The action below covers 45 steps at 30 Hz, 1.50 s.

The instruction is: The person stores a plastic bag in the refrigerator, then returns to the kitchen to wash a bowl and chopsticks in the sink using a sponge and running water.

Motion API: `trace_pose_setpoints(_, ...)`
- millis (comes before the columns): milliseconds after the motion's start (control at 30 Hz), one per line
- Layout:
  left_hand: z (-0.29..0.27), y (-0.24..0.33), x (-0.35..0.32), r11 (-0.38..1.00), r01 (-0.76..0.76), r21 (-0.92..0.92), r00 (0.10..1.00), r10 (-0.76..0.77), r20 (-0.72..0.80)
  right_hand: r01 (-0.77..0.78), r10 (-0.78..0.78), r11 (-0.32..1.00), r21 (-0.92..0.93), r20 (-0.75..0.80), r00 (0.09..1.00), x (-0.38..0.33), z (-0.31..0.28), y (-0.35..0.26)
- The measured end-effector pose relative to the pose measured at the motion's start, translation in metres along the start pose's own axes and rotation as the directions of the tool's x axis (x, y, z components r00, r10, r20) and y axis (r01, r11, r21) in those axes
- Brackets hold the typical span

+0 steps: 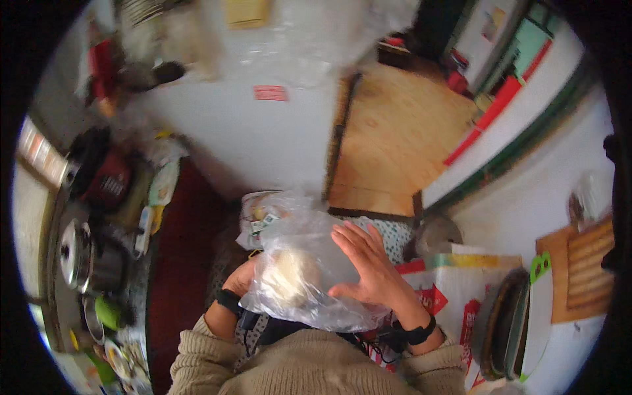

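A clear plastic bag (329, 316) hangs in front of my torso. A round, pale lump that looks like dough (289, 275) shows through it. My left hand (242, 278) holds the bag from its left side, with the fingers mostly hidden behind the plastic and the lump. To the right of the lump, my right hand (368, 270) is raised with its fingers stretched out and the thumb apart, nothing in it. Its palm is over the bag's right part; whether it touches the plastic I cannot tell.
On the left counter stand a lidded metal pot (78, 255), a dark red appliance (108, 181) and a green item (107, 313). White and red boxes (434, 303) are at my right. Round trays or lids (501, 322) lean by the right wall. Ahead, a doorway opens onto tan flooring (395, 138).
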<state>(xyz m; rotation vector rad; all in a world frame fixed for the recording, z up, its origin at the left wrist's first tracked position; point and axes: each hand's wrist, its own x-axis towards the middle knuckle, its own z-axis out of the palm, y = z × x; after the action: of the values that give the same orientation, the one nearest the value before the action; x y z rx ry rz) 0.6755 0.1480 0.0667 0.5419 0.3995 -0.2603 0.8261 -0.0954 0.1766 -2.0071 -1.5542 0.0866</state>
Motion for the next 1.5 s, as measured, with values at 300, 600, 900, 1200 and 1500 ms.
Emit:
trace_pose_setpoints(300,0.003,0.029,0.141,1.000,0.024,0.015,0.997,-0.025,0.067,-0.306,0.542,0.381,0.872,0.058,0.838,-0.007,-0.008,0.104)
trace_pose_setpoints(600,0.059,0.058,0.217,0.532,-0.365,0.764,0.928,0.147,0.342,0.307,0.809,-0.144,0.941,-0.067,0.585,0.009,-0.008,0.175)
trace_pose_setpoints(900,0.137,0.076,0.271,0.988,0.150,-0.019,0.931,-0.135,0.339,0.540,0.810,-0.311,0.782,-0.080,0.582,0.008,0.002,0.213)
trace_pose_setpoints(1200,0.162,0.083,0.366,0.981,0.153,0.119,0.949,-0.180,0.258,0.562,0.981,-0.103,0.821,-0.009,0.194,-0.023,-0.016,0.267)
trace_pose_setpoints(1500,0.211,0.105,0.468,0.965,0.023,0.263,0.992,-0.055,0.114,0.396,0.975,0.186,0.899,-0.120,-0.185,-0.041,-0.091,0.336)
